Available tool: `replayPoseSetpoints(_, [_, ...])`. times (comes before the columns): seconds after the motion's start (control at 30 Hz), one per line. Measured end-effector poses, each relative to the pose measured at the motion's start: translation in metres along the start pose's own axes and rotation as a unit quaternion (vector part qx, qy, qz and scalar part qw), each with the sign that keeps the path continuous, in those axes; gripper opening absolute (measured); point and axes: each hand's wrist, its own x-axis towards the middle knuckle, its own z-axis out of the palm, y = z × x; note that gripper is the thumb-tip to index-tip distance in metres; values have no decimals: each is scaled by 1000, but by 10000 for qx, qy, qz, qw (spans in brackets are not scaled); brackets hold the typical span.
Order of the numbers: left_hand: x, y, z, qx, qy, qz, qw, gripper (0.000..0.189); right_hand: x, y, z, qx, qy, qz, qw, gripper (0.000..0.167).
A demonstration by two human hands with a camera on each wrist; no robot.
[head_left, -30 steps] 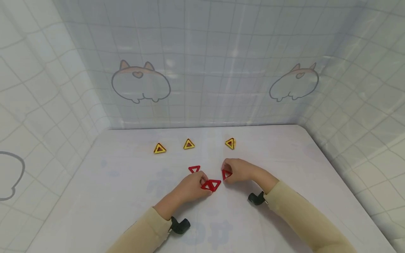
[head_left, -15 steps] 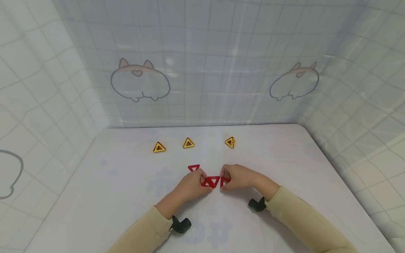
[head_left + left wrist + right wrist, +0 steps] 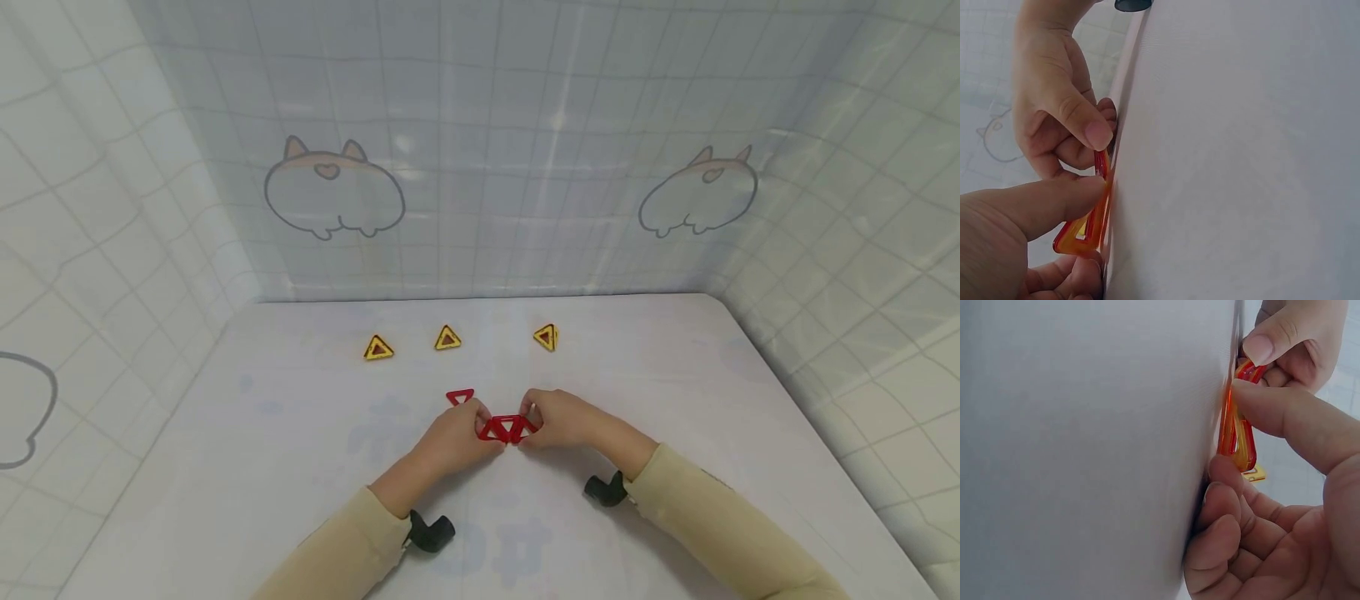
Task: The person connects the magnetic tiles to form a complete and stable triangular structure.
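Three red triangular frame tiles lie side by side on the white table (image 3: 300,467), edges meeting in a row. My left hand (image 3: 450,439) pinches the left triangle tile (image 3: 484,435) between thumb and fingers. At the other end, my right hand (image 3: 566,418) grips the right triangle tile (image 3: 518,432). Between them sits the middle triangle tile (image 3: 507,417), point toward me. The left wrist view shows the left thumb pressing on an orange-red tile (image 3: 1067,244). In the right wrist view, the right thumb and fingers hold a tile (image 3: 1251,450).
Another red triangle tile (image 3: 460,392) lies just beyond the left hand. Farther back are three yellow triangle pieces: a left piece (image 3: 378,348), a middle piece (image 3: 447,337) and a right piece (image 3: 547,337). A grid-patterned curtain (image 3: 480,167) stands behind the table.
My right hand has moved left and slightly toward me with its triangle tile, which now meets the middle one. The left hand keeps its hold almost in place.
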Motion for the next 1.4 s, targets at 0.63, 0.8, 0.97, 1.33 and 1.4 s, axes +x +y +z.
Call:
replayPoseSetpoints(0.63, [-3, -12, -7, -792, -154, 219, 9965, 38, -11, 7, -7, 362, 245, -647, 9969, 28])
replayPoseSetpoints(0.8, [-4, -12, -10, -914, -40, 357, 9952, 32, -10, 11, -9, 612, 315, -859, 9939, 22])
replayPoseSetpoints(0.97, [-3, -12, -12, -1000, 109, 574, 9933, 26, -9, 17, -11, 906, 302, -978, 9906, 21])
replayPoseSetpoints(1.33, [6, -13, -11, -988, 390, 1109, 9881, 19, -5, 22, -12, 1524, 409, -1126, 9810, 17])
replayPoseSetpoints(1.4, [7, -12, -11, -1028, 413, 1135, 9873, 18, -4, 22, -12, 1583, 410, -1151, 9798, 18])
